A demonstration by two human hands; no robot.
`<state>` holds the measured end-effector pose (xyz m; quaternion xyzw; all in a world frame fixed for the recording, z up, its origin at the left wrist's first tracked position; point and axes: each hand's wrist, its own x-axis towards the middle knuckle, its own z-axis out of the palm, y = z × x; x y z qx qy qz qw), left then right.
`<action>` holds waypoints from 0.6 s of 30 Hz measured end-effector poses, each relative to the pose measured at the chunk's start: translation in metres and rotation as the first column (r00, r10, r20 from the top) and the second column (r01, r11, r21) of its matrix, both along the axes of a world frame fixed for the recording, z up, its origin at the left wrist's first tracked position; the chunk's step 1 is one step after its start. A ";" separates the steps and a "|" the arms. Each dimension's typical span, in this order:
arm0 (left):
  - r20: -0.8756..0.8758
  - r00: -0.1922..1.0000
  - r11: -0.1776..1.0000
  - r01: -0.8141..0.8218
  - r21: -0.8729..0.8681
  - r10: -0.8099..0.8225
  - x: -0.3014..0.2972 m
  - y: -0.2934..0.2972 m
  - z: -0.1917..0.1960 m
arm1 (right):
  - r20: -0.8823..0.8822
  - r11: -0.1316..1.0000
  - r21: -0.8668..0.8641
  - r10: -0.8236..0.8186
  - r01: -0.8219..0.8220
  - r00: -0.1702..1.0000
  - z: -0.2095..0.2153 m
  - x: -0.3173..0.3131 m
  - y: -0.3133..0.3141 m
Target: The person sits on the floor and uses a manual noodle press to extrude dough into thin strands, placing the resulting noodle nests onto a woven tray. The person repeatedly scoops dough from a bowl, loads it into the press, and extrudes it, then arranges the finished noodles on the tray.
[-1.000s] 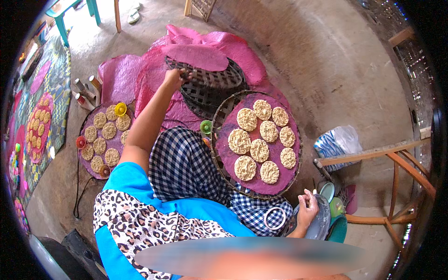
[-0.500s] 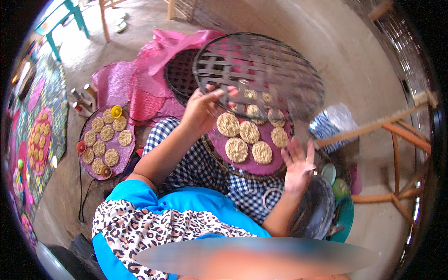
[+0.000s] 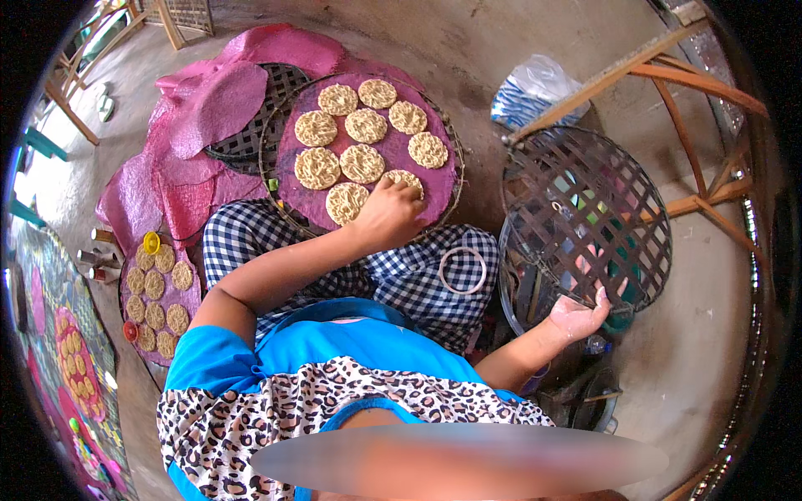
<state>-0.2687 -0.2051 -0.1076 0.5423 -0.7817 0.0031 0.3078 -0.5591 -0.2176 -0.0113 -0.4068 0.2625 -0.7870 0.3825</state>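
Left hand [image 3: 386, 215] flat, fingers loosely spread, on a noodle cake [image 3: 404, 181] on the pink-lined tray [image 3: 313, 209] (more cakes just beyond). Right hand [image 3: 576, 316] gripping the rim of an empty woven tray [image 3: 585, 217].

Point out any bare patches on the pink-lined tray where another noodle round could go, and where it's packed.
The pink-lined tray is mostly packed: noodle rounds fill its middle and far side in close rows. Bare pink shows along the left rim, beside the left-most rounds, and a strip at the right rim. The near edge is taken by the left hand. The right hand holds the woven lattice tray.
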 end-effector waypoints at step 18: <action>-0.265 0.940 0.970 -0.176 0.166 0.216 -0.003 -0.048 0.035 | -0.005 0.893 0.342 0.313 -0.292 0.950 0.002 -0.067 0.067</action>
